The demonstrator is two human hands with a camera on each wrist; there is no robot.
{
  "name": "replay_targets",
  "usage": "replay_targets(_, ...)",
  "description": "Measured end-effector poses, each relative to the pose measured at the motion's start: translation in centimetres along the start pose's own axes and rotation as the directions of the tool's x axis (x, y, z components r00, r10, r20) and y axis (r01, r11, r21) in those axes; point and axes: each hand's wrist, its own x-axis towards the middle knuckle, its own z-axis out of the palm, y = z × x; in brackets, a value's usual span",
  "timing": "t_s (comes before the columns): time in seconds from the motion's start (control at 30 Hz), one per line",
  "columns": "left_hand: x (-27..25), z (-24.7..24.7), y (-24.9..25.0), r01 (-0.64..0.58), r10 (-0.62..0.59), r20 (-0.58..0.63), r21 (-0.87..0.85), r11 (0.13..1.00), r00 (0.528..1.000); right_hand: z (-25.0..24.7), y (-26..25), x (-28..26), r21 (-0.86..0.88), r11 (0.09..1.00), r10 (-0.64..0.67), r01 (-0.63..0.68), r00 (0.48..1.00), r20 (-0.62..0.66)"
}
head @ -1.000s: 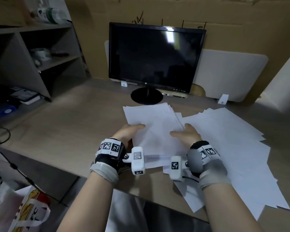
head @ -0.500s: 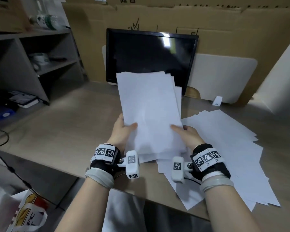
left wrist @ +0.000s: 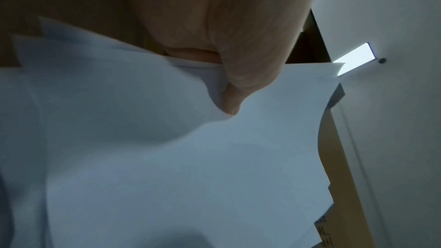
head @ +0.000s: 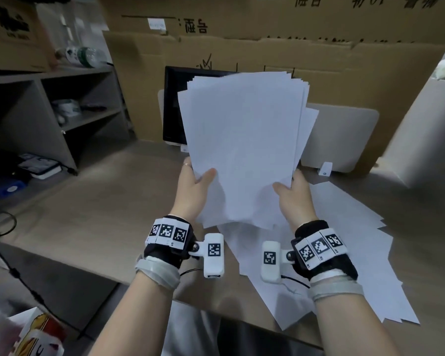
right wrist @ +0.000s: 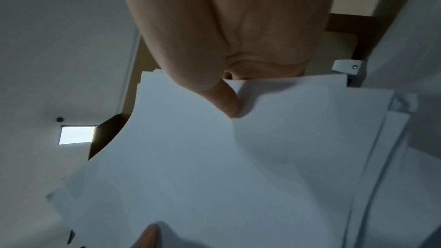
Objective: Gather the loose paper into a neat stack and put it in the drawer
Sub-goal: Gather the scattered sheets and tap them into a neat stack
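A sheaf of white paper [head: 244, 145] stands nearly upright in front of me, above the desk, its top edges uneven and fanned. My left hand [head: 195, 183] grips its lower left side, thumb on the front face. My right hand [head: 292, 194] grips the lower right side the same way. Both wrist views show a thumb pressed on the paper [left wrist: 190, 157] [right wrist: 238, 157]. More loose sheets [head: 344, 253] lie spread over the desk at the right. No drawer shows in any view.
A black monitor [head: 174, 104] stands behind the held sheaf on the wooden desk [head: 100, 214]. Grey shelves [head: 49, 111] with small items are at the left. Cardboard [head: 267, 42] lines the back. A bag [head: 34, 337] sits at the lower left.
Both hands have lifted the sheaf off the desk and tipped it up from flat to nearly upright, now covering most of the monitor. The view has tilted upward.
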Motion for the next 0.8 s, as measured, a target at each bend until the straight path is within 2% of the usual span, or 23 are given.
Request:
replay_targets(0.23, -0.6, 0.5, 0.3, -0.017, 0.011, -0.078, -0.078, 0.997, 0.997, -1.1, -0.6, -1.3, 0.09, 0.995, 0.037, -0.033, 0.998, -0.047)
replay_targets(0.33, -0.8, 0.7, 0.3, -0.019, 0.015, -0.054, -0.074, 0.997, 0.998, -1.0, -1.1, -1.8, 0.188, 0.982, 0.038, -0.026, 0.997, -0.062)
replay_targets(0.5, -0.9, 0.9, 0.2, 0.04, -0.043, -0.026, -0.104, 0.994, 0.999, -0.4, -0.7, -1.7, 0.191, 0.98, 0.063, -0.047, 0.995, -0.079)
replay_targets(0.6, -1.4, 1.0, -1.0, 0.135, -0.136, -0.006, -0.085, 0.987, 0.991, 0.0, -0.2, -1.8, 0.196, 0.977, 0.101, -0.085, 0.992, -0.076)
replay_targets(0.67, -2.0, 1.0, -1.8, 0.174, -0.176, -0.009, -0.077, 0.982, 0.984, 0.2, -0.4, -1.9, 0.203, 0.978, 0.074, -0.052, 0.992, -0.105)
replay_targets(0.73, -2.3, 0.9, -2.0, 0.153, -0.159, -0.058, -0.09, 0.984, 0.986, 0.1, -1.1, -1.7, 0.209, 0.978, 0.022, 0.007, 0.991, -0.136)
replay_targets(0.8, -2.1, 0.8, -1.7, 0.112, -0.122, -0.093, -0.111, 0.988, 0.988, -0.1, -1.4, -1.2, 0.237, 0.972, 0.024, 0.011, 0.989, -0.143)
